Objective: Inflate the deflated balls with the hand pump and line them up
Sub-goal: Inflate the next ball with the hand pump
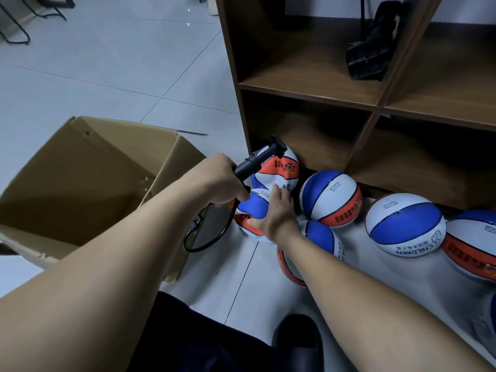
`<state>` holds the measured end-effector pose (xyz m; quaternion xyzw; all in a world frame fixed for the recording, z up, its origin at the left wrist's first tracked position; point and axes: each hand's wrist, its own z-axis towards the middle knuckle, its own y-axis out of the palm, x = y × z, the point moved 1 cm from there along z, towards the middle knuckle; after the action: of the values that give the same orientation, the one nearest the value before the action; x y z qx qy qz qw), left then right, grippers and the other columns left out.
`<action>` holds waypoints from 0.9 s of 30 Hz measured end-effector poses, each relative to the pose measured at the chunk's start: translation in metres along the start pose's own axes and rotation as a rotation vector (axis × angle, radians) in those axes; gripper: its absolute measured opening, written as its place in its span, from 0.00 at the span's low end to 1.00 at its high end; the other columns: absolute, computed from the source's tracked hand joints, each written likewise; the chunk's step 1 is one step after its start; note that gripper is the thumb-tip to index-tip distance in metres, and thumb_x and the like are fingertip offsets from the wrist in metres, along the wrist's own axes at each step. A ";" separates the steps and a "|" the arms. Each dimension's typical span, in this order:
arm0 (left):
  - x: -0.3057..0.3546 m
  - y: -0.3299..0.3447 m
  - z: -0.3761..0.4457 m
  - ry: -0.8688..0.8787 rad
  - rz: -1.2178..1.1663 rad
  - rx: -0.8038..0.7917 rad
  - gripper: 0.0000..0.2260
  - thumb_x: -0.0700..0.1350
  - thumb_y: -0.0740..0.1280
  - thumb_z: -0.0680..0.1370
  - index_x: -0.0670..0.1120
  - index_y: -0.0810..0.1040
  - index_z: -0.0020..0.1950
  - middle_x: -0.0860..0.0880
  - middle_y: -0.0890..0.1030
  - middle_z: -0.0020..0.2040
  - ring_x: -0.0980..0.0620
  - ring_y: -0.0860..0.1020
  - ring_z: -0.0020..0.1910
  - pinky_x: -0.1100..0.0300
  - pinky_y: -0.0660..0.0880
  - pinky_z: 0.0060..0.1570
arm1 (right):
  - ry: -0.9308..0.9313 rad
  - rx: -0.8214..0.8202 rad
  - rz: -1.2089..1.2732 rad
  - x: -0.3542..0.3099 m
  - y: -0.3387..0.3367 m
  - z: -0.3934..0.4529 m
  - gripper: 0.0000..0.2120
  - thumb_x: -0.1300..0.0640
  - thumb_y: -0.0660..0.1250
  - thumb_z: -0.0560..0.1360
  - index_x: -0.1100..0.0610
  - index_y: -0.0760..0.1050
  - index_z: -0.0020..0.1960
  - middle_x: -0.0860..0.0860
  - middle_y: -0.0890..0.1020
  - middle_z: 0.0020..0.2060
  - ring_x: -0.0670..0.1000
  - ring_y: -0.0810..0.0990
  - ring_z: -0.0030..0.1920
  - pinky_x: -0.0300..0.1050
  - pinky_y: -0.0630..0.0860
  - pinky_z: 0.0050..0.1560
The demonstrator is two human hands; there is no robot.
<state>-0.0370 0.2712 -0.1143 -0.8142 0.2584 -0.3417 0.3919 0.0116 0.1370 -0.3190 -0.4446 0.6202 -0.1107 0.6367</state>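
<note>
So my left hand [224, 181] is wrapped around the barrel of the hand pump [255, 163], T-handle pointing up and away from me, and the black hose [209, 237] loops down under my wrist. My right hand [276, 213] is spread flat over the ball [253, 210] I'm dealing with, fingers straight across the top, thumb low on the orange panel, just steadying it rather than gripping. It sits on the floor right beside the open cardboard box [88, 183], touching another ball [281, 170] that's tucked against the bottom of the wooden shelf unit [308, 87].

Can't tell from here if the needle is actually in the valve, my left hand hides that bit.

Handling-wise, these are small kids' rubber basketballs, so I'd guess light and a bit grippy, but round means it'll roll off the moment I let go. Best bet is a palm on top, pressing it down into the floor, or wedging it against its neighbour. The pump looks like stiff plastic; hold the barrel, not the floppy hose.

More balls are off to my right: one [331, 198] by the shelf, one [319, 237] under my forearm, then two more [405, 224] [472, 242] further along. A black bag [371, 47] sits up on a shelf.
</note>
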 end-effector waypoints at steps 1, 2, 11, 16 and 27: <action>0.000 0.000 0.000 0.003 -0.004 0.001 0.11 0.48 0.80 0.70 0.45 0.83 0.46 0.40 0.87 0.38 0.46 0.77 0.26 0.57 0.74 0.35 | -0.003 -0.007 0.011 0.001 -0.002 0.002 0.50 0.35 0.76 0.60 0.63 0.69 0.72 0.59 0.71 0.67 0.62 0.71 0.67 0.50 0.68 0.70; 0.001 -0.001 -0.001 0.007 -0.008 0.005 0.11 0.48 0.80 0.70 0.46 0.83 0.46 0.40 0.86 0.36 0.46 0.77 0.26 0.58 0.73 0.35 | -0.012 -0.015 0.025 0.003 -0.002 0.005 0.47 0.37 0.80 0.60 0.63 0.71 0.69 0.59 0.72 0.66 0.61 0.71 0.66 0.48 0.68 0.68; 0.020 -0.015 -0.017 0.078 -0.115 0.149 0.10 0.46 0.79 0.70 0.45 0.81 0.45 0.47 0.76 0.31 0.47 0.74 0.27 0.58 0.71 0.32 | -0.099 0.185 0.281 -0.026 -0.037 0.002 0.35 0.43 0.87 0.61 0.59 0.74 0.57 0.52 0.74 0.55 0.51 0.73 0.54 0.47 0.74 0.59; 0.047 -0.022 -0.043 0.218 -0.248 0.123 0.13 0.48 0.80 0.72 0.42 0.80 0.46 0.49 0.74 0.30 0.50 0.72 0.26 0.58 0.69 0.29 | -0.074 0.269 0.243 -0.028 -0.103 -0.022 0.37 0.33 0.83 0.61 0.53 0.76 0.59 0.48 0.77 0.56 0.52 0.77 0.57 0.51 0.79 0.54; 0.123 0.022 -0.100 0.465 -0.361 -0.048 0.18 0.52 0.81 0.73 0.41 0.83 0.53 0.47 0.77 0.35 0.49 0.73 0.31 0.53 0.71 0.32 | 0.004 0.525 0.132 0.047 -0.239 -0.140 0.14 0.48 0.81 0.68 0.48 0.76 0.43 0.45 0.80 0.42 0.50 0.80 0.45 0.50 0.76 0.45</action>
<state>-0.0380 0.1280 -0.0431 -0.7560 0.2001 -0.5770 0.2357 -0.0050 -0.0946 -0.1599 -0.2227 0.5991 -0.2269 0.7348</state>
